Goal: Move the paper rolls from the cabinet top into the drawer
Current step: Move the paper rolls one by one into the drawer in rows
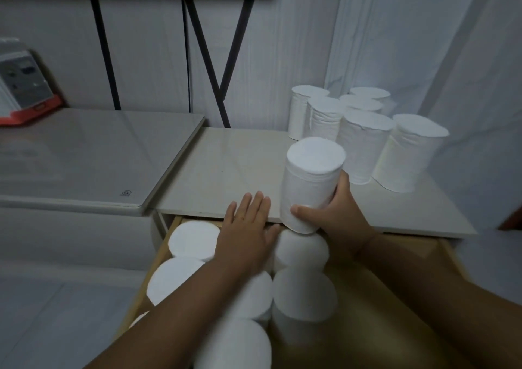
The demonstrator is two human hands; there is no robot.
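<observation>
At the frame's centre the right hand (pixel 336 216) grips an upright paper roll (pixel 312 182), fingers curled round its lower half, at the front edge of the cabinet top (pixel 226 171) above the open drawer (pixel 395 298). The left hand (pixel 248 227) lies flat beside it, fingers straight, over that edge. A cluster of rolls (pixel 364 142) stands on the cabinet top at upper right; packed rolls (pixel 305 292) fill the drawer's left part, lower centre

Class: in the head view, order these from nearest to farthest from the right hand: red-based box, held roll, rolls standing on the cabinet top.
1. Held roll, gripped in the right hand.
2. Standing rolls, just behind, on the cabinet top.
3. Red-based box, far left.
</observation>
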